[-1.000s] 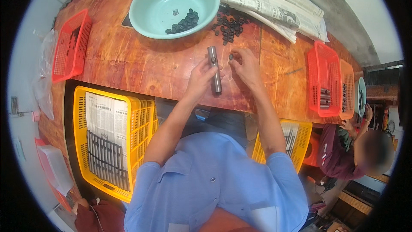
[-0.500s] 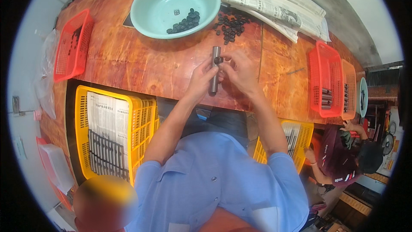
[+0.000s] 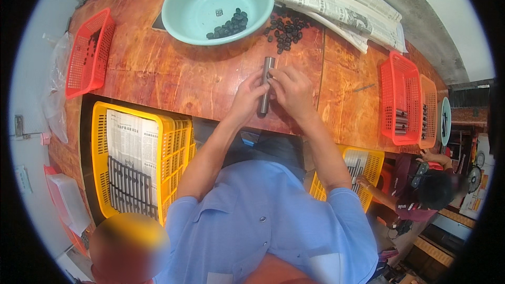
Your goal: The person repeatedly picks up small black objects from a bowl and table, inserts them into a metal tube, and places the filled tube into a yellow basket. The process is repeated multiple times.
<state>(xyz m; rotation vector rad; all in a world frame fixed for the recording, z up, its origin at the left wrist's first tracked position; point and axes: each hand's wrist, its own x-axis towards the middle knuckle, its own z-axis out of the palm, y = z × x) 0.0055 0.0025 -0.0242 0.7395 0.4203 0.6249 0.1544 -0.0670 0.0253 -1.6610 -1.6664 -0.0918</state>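
A grey metal tube (image 3: 264, 106) stands nearly upright in the picture, above the near edge of the table. My left hand (image 3: 249, 93) is closed around its middle, thumb across the front. Against the tube's right side, the fingers of my right hand (image 3: 290, 90) are pinched together over a small black round piece (image 3: 270, 76), most of which they cover. Beyond the hands lies a loose pile of black round pieces (image 3: 286, 34). More black pieces (image 3: 231, 25) sit in a pale green basin (image 3: 184, 31) to the left of that pile.
Folded newspapers (image 3: 336, 5) lie at the back right. Red baskets stand left (image 3: 79, 73) and right (image 3: 392, 89), the right one holding tubes. Below the table edge, a yellow crate (image 3: 179, 152) holds dark rods on newspaper. A co-worker (image 3: 421, 189) is at the right, another person's head (image 3: 129, 247) lower left.
The right fingers have closed in over the black piece, which showed more plainly before. The tube has tilted slightly to the right. The co-worker's body has shifted and leaned.
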